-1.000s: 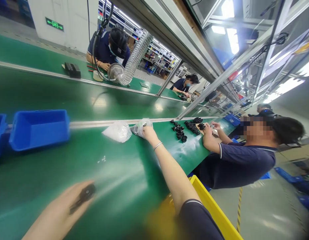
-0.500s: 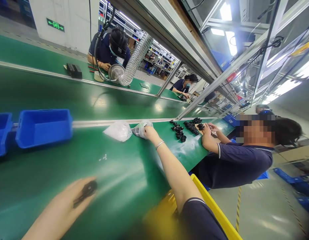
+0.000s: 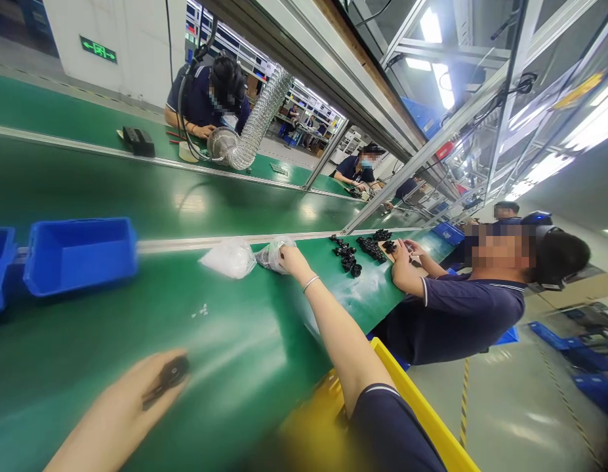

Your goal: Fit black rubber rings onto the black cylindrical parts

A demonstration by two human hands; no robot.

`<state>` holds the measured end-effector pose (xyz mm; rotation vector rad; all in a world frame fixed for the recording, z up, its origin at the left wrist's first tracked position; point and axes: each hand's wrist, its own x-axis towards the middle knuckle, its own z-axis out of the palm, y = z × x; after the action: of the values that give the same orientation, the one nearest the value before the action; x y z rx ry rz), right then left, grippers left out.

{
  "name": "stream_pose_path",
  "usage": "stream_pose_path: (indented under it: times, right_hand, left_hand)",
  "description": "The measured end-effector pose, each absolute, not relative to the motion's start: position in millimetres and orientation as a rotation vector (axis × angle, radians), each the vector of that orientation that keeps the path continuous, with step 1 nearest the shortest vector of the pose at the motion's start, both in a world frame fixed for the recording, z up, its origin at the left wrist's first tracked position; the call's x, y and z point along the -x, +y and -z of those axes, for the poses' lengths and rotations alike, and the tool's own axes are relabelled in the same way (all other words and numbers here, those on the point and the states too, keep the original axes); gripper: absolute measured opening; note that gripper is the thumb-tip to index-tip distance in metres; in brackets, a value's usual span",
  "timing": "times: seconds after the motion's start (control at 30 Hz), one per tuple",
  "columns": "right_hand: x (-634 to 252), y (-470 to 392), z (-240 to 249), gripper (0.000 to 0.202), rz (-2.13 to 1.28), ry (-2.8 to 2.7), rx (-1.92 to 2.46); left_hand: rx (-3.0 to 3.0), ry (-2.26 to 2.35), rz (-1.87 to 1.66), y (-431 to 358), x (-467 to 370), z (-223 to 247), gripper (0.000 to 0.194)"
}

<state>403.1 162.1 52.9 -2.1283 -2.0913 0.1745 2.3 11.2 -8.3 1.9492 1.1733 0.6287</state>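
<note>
My left hand (image 3: pixel 121 400) is closed around a black round-ended part (image 3: pixel 172 373), blurred, above the green table at the lower left. My right arm stretches forward, and my right hand (image 3: pixel 294 263) is at the mouth of a clear plastic bag (image 3: pixel 270 254) with dark contents. Its fingers curl down into the bag; their tips are hidden, and what they pinch cannot be made out. Touching that bag on its left is a second clear bag (image 3: pixel 229 259) full of white pieces. Several small white bits (image 3: pixel 201 311) lie loose on the table between my hands.
Blue bins (image 3: pixel 82 262) stand at the left. Rows of black parts (image 3: pixel 347 254) lie beyond my right hand, near a co-worker (image 3: pixel 461 314) handling similar parts. A yellow crate (image 3: pixel 406 400) sits below my right arm. A metal post (image 3: pixel 382 196) slants over the far table edge.
The view has shifted slightly, moving the scene a little left. My right hand stays at the dark bag, and my left hand still holds the black part.
</note>
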Motion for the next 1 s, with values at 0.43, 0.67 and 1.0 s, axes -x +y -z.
stream_pose_path:
  times: [0.43, 0.67, 1.0]
  right_hand:
    - [-401.5, 153.3, -65.4, 0.03, -0.148, -2.015, 2.158]
    - [-403.1, 147.5, -71.0, 0.026, -0.201, -1.816, 2.103]
    - [-293.5, 62.8, -86.6, 0.022, -0.337, -1.818, 1.706]
  left_hand:
    - [-1.954, 1.143, -0.594, 9.3, -0.9, 8.7, 0.04]
    - [-1.929, 1.138, -0.602, 8.3, -1.2, 4.6, 0.042]
    - [-1.588, 1.084, -0.602, 2.8, -12.3, -15.8, 0.033]
